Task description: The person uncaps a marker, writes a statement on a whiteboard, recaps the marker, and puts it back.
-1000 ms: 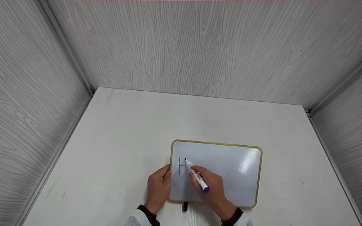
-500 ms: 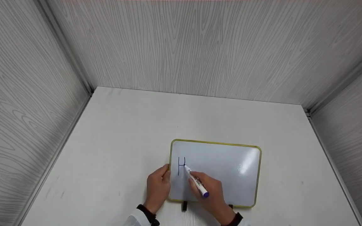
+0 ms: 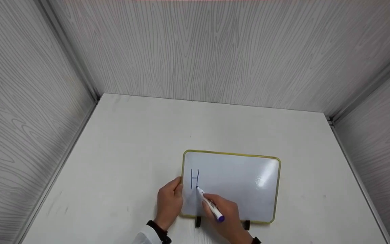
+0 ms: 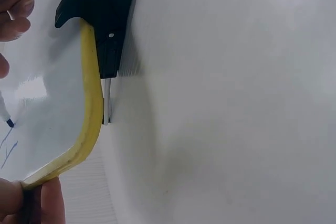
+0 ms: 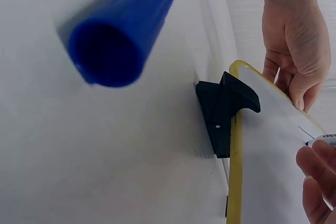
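Note:
A small whiteboard (image 3: 242,183) with a yellow frame bears a blue letter H (image 3: 194,178) near its left side. My left hand (image 3: 170,200) grips the board's left edge, thumb on the front and fingers behind. My right hand (image 3: 224,213) pinches a white marker (image 3: 210,204) with a blue-purple end. The marker's dark tip touches the foot of the H's right stroke. In the left wrist view, a black stand foot (image 4: 100,19) hooks over the board's lower frame. The right wrist view shows another black foot (image 5: 226,111) there.
A hollow blue cap (image 5: 121,32) lies on the white tabletop (image 3: 127,145), large in the right wrist view. Grey wood-grain panels (image 3: 195,51) enclose the table at the back and both sides. Dark bands circle both wrists.
My right hand has moved the marker down the board, drawing the right stroke of the H from its top to its foot. My left hand keeps its grip on the board's edge.

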The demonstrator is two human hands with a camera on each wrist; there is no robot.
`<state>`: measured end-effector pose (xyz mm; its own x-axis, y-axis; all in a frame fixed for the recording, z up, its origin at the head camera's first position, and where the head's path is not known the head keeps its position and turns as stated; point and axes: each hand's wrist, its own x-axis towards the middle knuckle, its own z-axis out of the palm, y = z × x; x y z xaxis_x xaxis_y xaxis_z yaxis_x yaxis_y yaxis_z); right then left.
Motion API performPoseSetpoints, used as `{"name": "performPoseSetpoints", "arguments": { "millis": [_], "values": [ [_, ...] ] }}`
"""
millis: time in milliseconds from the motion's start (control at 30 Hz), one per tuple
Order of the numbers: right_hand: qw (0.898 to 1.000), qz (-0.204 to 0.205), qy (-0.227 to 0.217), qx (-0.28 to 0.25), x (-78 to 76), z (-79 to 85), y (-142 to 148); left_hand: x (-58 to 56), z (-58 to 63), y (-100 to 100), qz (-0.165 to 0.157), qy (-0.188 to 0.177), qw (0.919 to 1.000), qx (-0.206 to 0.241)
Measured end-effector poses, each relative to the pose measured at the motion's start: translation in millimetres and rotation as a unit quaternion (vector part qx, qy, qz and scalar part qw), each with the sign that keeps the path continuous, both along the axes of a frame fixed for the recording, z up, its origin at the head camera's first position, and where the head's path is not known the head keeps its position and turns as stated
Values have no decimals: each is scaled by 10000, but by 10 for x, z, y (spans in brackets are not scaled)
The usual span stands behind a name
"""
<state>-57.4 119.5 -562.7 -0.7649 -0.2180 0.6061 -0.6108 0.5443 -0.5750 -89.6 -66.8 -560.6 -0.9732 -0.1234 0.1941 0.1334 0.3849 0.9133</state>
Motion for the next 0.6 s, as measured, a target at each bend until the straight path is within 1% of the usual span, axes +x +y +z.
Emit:
{"name": "performPoseSetpoints", "arguments": {
  "millis": [133, 300, 433, 600],
  "values": [
    [9999, -33, -126, -18, 44, -21, 7, 7, -11, 5, -8, -36, 10000, 32],
    [10000, -60, 17, -45, 36, -22, 22, -5, -10, 5, -67, -22, 10000, 22],
    [9997, -236, 71, -53, 22, -1, 50, -10, -4, -4, -97, -21, 10000, 4],
    [9993, -363, -107, 34, 23, 39, 69, 2, 3, -3, -122, -58, 9999, 76]
  ]
}}
